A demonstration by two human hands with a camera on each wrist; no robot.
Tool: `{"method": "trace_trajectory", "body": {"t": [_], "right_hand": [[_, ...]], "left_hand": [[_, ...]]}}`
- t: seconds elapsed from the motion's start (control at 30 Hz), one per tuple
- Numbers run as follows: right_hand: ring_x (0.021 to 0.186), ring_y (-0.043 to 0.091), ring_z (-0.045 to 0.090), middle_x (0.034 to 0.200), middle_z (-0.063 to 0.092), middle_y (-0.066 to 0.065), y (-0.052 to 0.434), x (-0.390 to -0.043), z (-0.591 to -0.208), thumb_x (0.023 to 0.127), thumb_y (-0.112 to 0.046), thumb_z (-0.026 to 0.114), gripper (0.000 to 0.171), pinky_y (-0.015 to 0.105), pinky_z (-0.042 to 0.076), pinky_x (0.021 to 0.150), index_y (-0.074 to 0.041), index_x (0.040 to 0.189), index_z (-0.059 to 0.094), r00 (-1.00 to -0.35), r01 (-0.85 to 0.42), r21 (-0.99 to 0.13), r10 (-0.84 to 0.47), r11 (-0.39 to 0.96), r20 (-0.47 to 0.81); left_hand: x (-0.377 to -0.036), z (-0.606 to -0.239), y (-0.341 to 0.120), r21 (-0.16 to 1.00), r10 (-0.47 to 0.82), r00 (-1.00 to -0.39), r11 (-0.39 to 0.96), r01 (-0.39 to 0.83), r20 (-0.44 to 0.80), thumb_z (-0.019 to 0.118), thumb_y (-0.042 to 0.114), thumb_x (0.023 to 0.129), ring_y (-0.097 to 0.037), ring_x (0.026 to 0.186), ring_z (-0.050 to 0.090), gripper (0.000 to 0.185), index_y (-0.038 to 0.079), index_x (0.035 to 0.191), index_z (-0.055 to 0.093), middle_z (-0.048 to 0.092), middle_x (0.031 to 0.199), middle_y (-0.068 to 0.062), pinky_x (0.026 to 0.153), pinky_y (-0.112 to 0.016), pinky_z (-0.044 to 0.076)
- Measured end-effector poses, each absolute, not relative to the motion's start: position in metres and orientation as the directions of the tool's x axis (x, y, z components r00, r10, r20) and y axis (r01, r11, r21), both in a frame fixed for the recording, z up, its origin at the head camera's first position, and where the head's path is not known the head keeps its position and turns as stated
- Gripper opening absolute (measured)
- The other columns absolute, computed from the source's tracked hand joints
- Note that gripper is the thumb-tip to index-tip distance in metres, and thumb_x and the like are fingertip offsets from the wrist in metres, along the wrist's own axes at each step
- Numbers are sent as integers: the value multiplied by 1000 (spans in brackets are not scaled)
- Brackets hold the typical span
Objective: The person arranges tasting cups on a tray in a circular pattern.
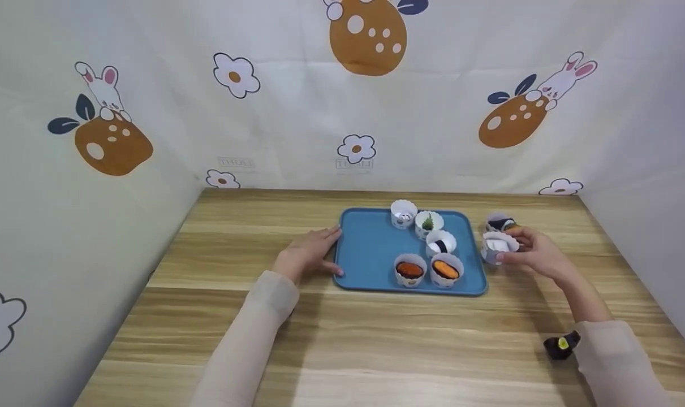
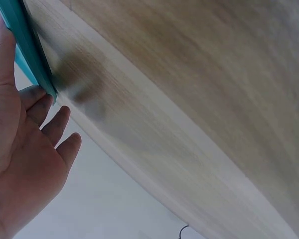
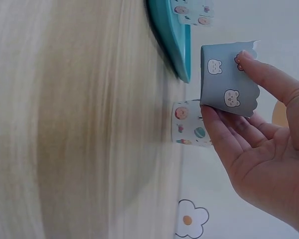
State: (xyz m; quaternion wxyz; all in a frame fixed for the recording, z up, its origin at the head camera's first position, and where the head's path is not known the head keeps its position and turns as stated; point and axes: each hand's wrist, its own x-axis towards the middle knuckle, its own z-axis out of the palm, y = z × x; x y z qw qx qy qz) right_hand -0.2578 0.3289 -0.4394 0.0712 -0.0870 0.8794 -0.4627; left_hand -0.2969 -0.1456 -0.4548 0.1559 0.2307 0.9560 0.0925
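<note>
My right hand (image 1: 537,254) pinches a scalloped paper baking cup (image 3: 228,77), grey-blue with small bear faces, between thumb and fingers. It is raised above the table, and something white shows inside it. Just behind stands another paper cup (image 3: 189,122), with a dark and orange piece in it. My left hand (image 1: 308,251) touches the left rim of a blue tray (image 1: 367,249), fingers extended and thumb near the front corner. On the tray's right part stand several paper cups, including one with a red-topped sushi piece (image 1: 410,270) and one with an orange-topped piece (image 1: 446,269).
A small black piece with a yellow spot (image 1: 561,345) lies on the wooden table (image 1: 376,350) beside my right sleeve. Printed cloth (image 1: 297,113) with rabbits and flowers hangs behind the table and along both sides.
</note>
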Motion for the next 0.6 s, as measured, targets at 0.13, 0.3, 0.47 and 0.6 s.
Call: {"method": "trace_trajectory", "body": {"t": [0.13,0.3,0.47,0.6], "right_hand": [[94,-6,57,127,57,34,327,-259,-436,89,-11,73,59,11,51,79,16,132,43,-974,-94,-834,-225,544,-37],[94,-6,56,128,57,33,323,-259,-431,89,-13,73,59,10,51,79,15,132,44,-975,-91,-819,-216,566,-41],[97,-1,56,129,56,35,317,-258,-425,89,-17,74,62,10,51,78,15,132,44,-978,-86,-799,-203,595,-47],[101,5,58,131,56,34,312,-258,-420,89,-19,75,62,10,51,78,12,133,44,-977,-89,-795,-209,599,-48]], "left_hand": [[-296,-454,-146,240,470,-846,877,417,-251,73,53,84,-28,155,21,101,10,159,22,19,168,-5,127,-47,20],[-297,-454,-146,223,468,-846,880,419,-254,72,54,84,-27,155,21,100,11,160,22,18,168,-5,127,-47,20],[-296,-454,-145,221,469,-845,880,421,-256,72,55,84,-29,154,22,101,11,160,21,18,168,-6,127,-48,21],[-297,-454,-145,214,469,-845,880,423,-259,71,56,84,-29,154,22,101,11,160,21,18,168,-6,127,-47,21]]}}
